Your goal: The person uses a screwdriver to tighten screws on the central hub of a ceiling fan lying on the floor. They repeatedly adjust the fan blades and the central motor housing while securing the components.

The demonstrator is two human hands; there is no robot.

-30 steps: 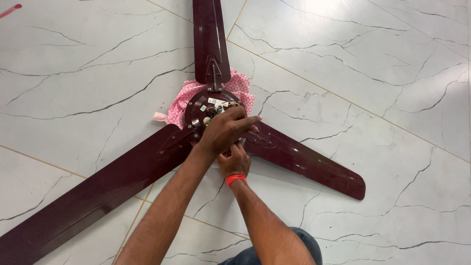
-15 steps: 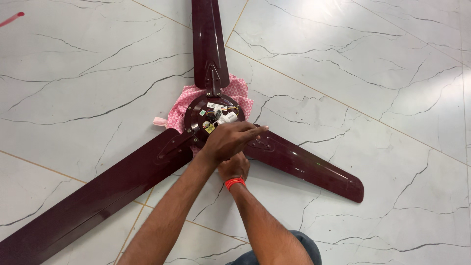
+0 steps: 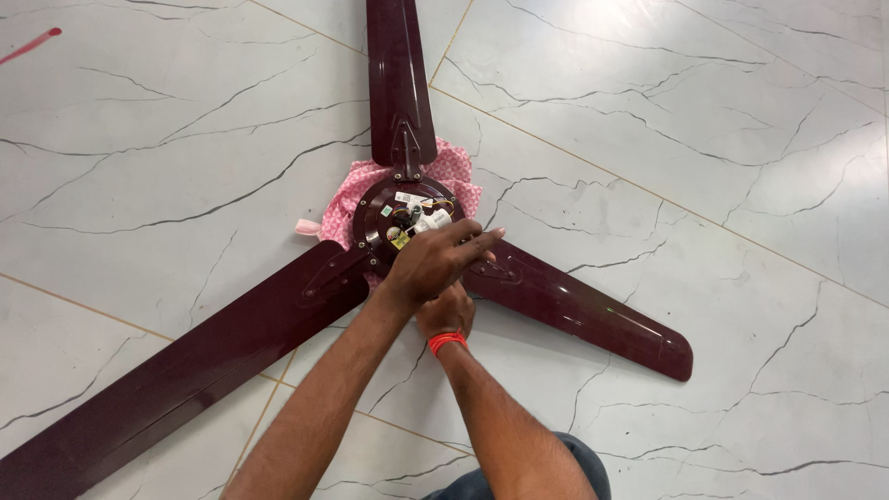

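Left hand (image 3: 435, 264) flat on the ceiling fan (image 3: 407, 218) hub, fingers spread, holding nothing. Right hand (image 3: 446, 310) tucked beneath; grip unclear. Fan looks heavy, rigid: grip hub, not blades.

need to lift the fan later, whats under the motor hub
A pink patterned cloth shows around the fan hub on the marble floor. How far it reaches beneath is covered by the hub.

One small white rectangular label (image 3: 406, 197) sits on the upper part of the dark maroon fan hub (image 3: 381, 215), just below the root of the top blade; a tiny yellow tag (image 3: 401, 241) lies lower, among the wiring; no packages, signs or screens show.
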